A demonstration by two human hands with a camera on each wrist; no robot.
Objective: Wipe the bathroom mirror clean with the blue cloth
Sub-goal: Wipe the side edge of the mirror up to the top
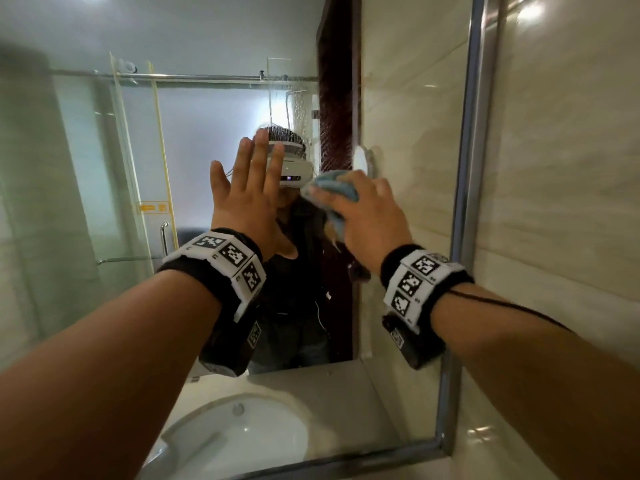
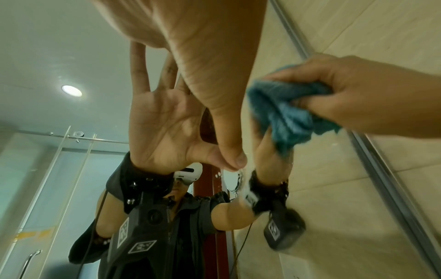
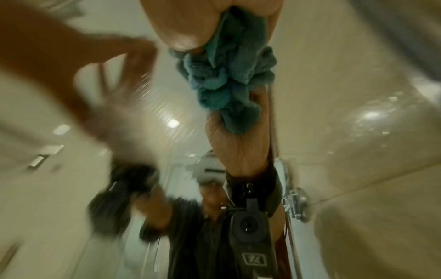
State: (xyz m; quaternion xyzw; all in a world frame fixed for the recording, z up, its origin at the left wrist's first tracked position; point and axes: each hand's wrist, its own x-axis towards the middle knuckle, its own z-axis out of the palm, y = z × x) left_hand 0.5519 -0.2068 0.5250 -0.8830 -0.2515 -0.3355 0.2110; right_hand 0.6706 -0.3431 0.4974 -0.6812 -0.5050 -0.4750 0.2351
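The bathroom mirror [image 1: 398,98] fills most of the head view, framed in metal [image 1: 467,168] on its right side. My right hand [image 1: 363,206] grips the bunched blue cloth [image 1: 337,188] and holds it against the glass near the middle. The cloth [image 2: 286,113] shows crumpled in that hand's [image 2: 358,94] fingers in the left wrist view, and again in the right wrist view [image 3: 229,75], blurred. My left hand [image 1: 249,188] is raised flat with straight, spread fingers, palm [image 2: 214,56] toward the glass and thumb tip [image 2: 238,158] at the surface.
A white sink basin [image 1: 242,441] and countertop [image 1: 329,386] lie below the mirror. Beige tiled wall [image 1: 571,202] stands to the right of the frame. The mirror reflects a glass shower enclosure [image 1: 121,168], a dark door and a small round wall mirror [image 1: 362,161].
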